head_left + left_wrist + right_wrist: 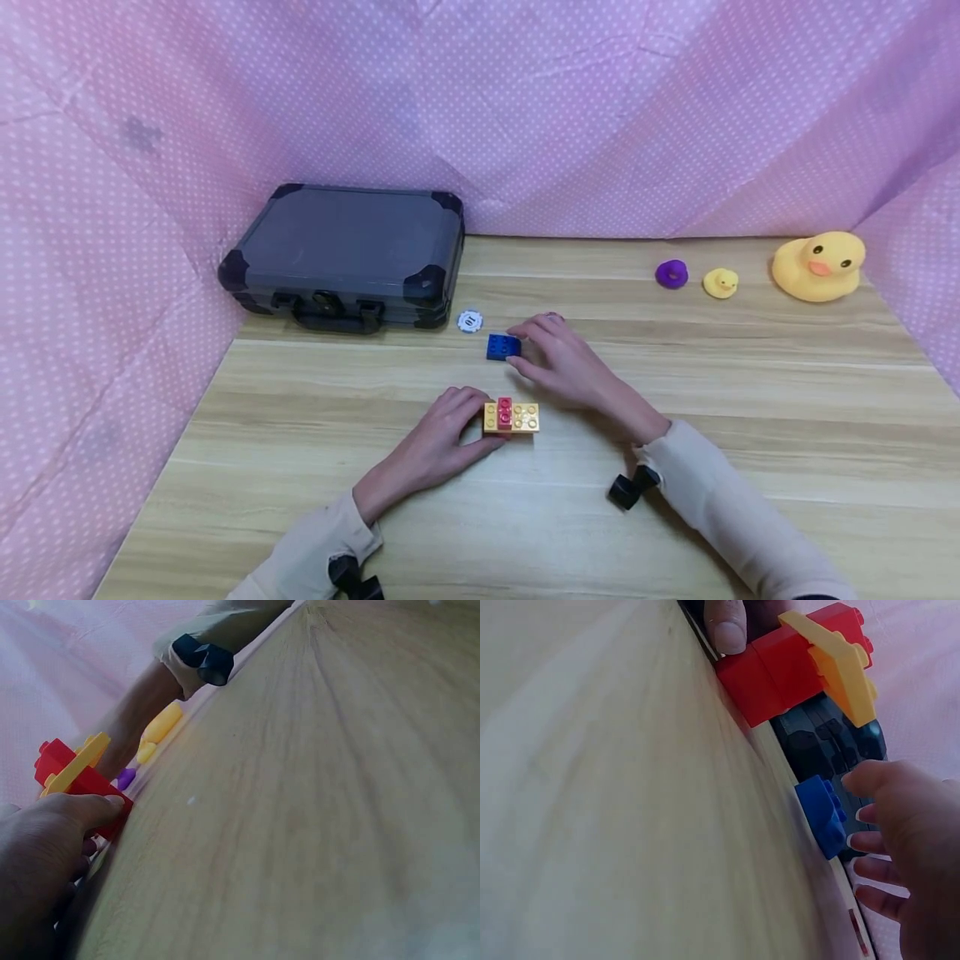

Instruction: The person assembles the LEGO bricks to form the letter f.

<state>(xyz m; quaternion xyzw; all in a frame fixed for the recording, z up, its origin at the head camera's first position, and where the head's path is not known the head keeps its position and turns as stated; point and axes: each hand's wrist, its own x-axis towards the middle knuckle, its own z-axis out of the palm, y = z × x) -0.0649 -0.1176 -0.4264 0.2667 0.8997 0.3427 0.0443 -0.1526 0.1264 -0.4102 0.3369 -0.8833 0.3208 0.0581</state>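
Observation:
My left hand [438,442] grips a small stack of toy building bricks [527,417] at its lower part, on the table. In the right wrist view the stack shows red bricks [769,675] with a wide yellow brick [847,671] set across them and one more red brick on top. Just beyond it lies a blue building brick [501,347], studs up, with one sloping end visible in the right wrist view. Around the right end of that blue brick, the right hand [566,362] holds its thumb and fingers spread, with a gap showing in the right wrist view.
A grey case [345,237] with black corners stands at the back left. Beside it lies a round chip [470,322] marked 10. At the back right sit a purple duck [672,274], a small yellow duck [721,283] and a large yellow duck [817,268]. Pink dotted cloth [555,117] hangs behind.

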